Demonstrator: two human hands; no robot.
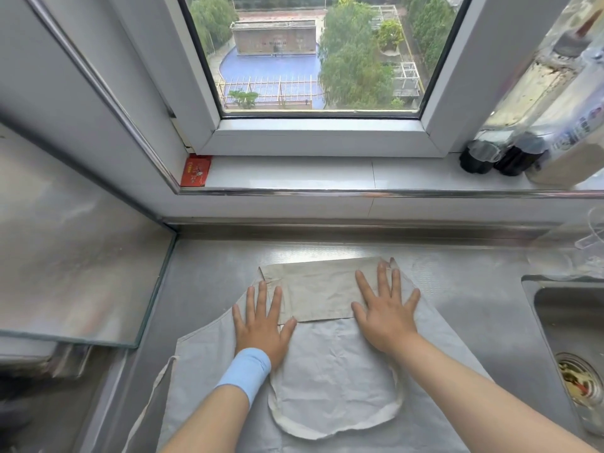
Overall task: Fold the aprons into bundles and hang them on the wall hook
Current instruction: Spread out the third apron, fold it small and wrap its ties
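Got the apron (327, 364) flat on the counter (209, 276) left of the sink (568, 325), its top flap folded down. My left hand (261, 325) and right hand (385, 312) press it, fingers spread. Some scraps sit in the sink's drain (580, 384).

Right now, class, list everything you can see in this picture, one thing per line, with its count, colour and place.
apron: one, pale grey, spread on the counter, far part folded over
counter: one, steel, below the window
sink: one, steel, right
window: one, white frame, above the sill
red packet: one, sill's left end
bottles: at least three, dark-ended, sill's right end
glass panel: one, clear, left
wristband: one, light blue, left wrist
left hand: flat on apron
right hand: flat on apron
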